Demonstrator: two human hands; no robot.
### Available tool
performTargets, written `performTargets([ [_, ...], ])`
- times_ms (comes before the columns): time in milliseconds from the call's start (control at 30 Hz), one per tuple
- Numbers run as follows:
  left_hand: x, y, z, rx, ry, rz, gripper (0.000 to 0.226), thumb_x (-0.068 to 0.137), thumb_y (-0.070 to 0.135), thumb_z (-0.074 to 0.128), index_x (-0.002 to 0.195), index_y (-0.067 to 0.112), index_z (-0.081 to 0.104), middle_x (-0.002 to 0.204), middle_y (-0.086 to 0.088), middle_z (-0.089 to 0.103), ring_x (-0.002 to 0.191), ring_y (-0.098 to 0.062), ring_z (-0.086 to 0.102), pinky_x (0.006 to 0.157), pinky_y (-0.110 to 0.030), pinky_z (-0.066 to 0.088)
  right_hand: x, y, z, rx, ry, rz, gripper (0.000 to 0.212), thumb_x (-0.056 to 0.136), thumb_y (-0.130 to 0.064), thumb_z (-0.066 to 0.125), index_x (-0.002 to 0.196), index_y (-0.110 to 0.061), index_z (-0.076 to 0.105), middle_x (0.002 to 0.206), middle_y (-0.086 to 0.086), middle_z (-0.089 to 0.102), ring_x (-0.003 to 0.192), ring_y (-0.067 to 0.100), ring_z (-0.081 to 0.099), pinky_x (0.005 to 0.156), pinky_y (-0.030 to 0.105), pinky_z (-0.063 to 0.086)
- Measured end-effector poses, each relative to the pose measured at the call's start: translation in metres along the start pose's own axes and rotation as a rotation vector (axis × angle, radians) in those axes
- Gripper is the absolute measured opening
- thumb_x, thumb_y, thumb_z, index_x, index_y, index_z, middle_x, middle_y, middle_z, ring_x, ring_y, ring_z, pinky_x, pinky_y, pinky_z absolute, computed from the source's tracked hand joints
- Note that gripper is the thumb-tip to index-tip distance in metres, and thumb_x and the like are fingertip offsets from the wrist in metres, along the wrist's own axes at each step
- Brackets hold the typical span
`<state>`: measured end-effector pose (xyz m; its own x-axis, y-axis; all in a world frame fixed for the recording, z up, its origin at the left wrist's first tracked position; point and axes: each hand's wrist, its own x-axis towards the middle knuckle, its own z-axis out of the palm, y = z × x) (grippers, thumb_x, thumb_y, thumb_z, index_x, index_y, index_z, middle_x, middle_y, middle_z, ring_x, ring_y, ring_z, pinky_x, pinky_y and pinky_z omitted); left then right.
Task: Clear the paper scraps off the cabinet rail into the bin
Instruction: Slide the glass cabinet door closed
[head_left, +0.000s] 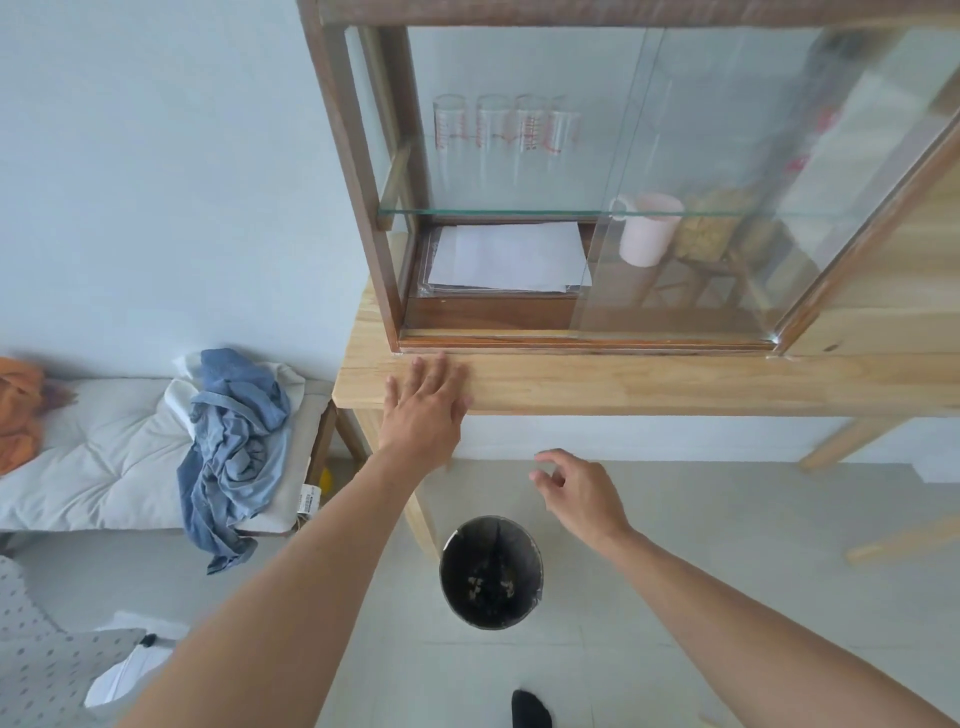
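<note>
A dark wooden glass-fronted cabinet stands on a pale wooden table. Its bottom sliding-door rail runs along the front; I see no paper scraps on it from here. My left hand lies flat, fingers spread, on the table's front edge just below the rail's left end. Lower down, my right hand hovers in the air with fingers loosely curled and nothing in it. A dark round bin sits on the floor beneath that hand, with small pale scraps at its bottom.
Inside the cabinet lie white sheets, a pink mug and glass beakers on a glass shelf. To the left is a cushioned bench with blue clothing draped over it. Table legs stand beside the bin.
</note>
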<state>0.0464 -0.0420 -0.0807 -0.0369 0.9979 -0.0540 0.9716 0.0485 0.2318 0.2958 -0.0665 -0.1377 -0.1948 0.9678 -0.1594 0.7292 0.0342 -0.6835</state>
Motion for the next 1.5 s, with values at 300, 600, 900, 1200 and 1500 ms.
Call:
performTargets([
  [300, -0.01, 0.001, -0.06, -0.176, 0.014, -0.028, 0.057, 0.109, 0.035, 0.047, 0.162, 0.019, 0.032, 0.171, -0.005, 0.022, 0.157, -0.027, 0.015, 0.12, -0.047, 0.03, 0.026, -0.06, -0.085, 0.057, 0.224, -0.122, 0.023, 0.101, -0.037, 0.065, 0.119, -0.028, 0.077, 0.07, -0.011, 0.068, 0.071, 0.014, 0.069, 0.074, 0.035, 0.057],
  [600, -0.011, -0.006, -0.098, -0.104, 0.285, -0.089, 0.055, 0.104, 0.037, 0.054, 0.156, 0.021, 0.044, 0.16, -0.01, 0.04, 0.142, -0.033, 0.041, 0.11, -0.049, 0.042, 0.063, -0.102, -0.142, -0.163, 0.481, -0.387, 0.019, 0.099, -0.018, 0.072, 0.116, -0.014, 0.08, 0.111, 0.003, 0.075, 0.108, 0.029, 0.068, 0.092, 0.041, 0.055],
  [900, 0.003, -0.016, -0.109, -0.212, 0.42, -0.183, 0.102, 0.094, 0.049, 0.066, 0.164, 0.021, -0.003, 0.17, -0.007, 0.015, 0.145, -0.038, 0.034, 0.11, -0.057, 0.039, 0.084, -0.094, -0.215, -0.882, 0.726, -0.685, 0.083, 0.091, -0.012, 0.066, 0.167, -0.007, 0.032, 0.176, 0.024, 0.017, 0.163, 0.047, 0.014, 0.127, 0.071, 0.013],
  [1200, 0.017, -0.018, -0.093, -0.286, 0.429, -0.124, 0.12, 0.089, 0.046, 0.072, 0.16, 0.031, -0.023, 0.173, 0.004, 0.008, 0.146, -0.036, 0.034, 0.106, -0.06, 0.04, 0.108, -0.09, -0.233, -1.056, 0.752, -0.621, 0.115, 0.093, -0.047, 0.076, 0.172, -0.01, 0.001, 0.179, 0.02, -0.011, 0.164, 0.048, -0.006, 0.125, 0.076, 0.006],
  [1500, 0.018, -0.022, -0.09, -0.302, 0.453, -0.107, 0.124, 0.087, 0.041, 0.075, 0.159, 0.034, -0.025, 0.172, 0.001, 0.016, 0.146, -0.036, 0.036, 0.105, -0.06, 0.042, 0.126, -0.127, -0.196, -1.034, 0.764, -0.742, 0.126, 0.085, -0.05, 0.083, 0.172, -0.013, 0.0, 0.18, 0.016, -0.009, 0.165, 0.045, -0.003, 0.126, 0.076, 0.0],
])
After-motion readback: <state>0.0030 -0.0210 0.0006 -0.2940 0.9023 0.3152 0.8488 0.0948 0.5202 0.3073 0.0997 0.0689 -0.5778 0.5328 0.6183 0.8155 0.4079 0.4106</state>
